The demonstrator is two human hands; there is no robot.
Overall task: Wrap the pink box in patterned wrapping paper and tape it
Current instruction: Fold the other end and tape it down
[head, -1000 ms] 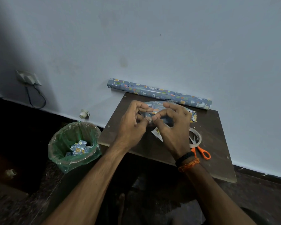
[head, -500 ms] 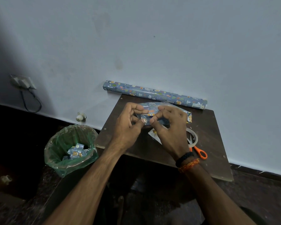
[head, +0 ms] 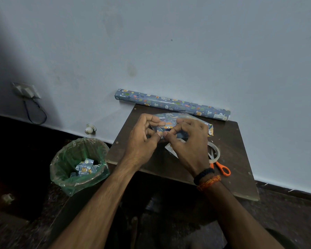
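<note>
Fingers of both hands pinch paper over the box; at 4 o'clock, tape. I'd crease tight first.

Both hands cover most of the wrapped box, so no pink shows. The right hand hides part of the tape roll and the scissors blades. Between the thumbs, the pinched bit is too small to tell.

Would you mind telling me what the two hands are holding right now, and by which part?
Both the left hand and right hand pinch the near edge of the paper-wrapped box, thumbs and fingertips meeting at its front fold.
</note>
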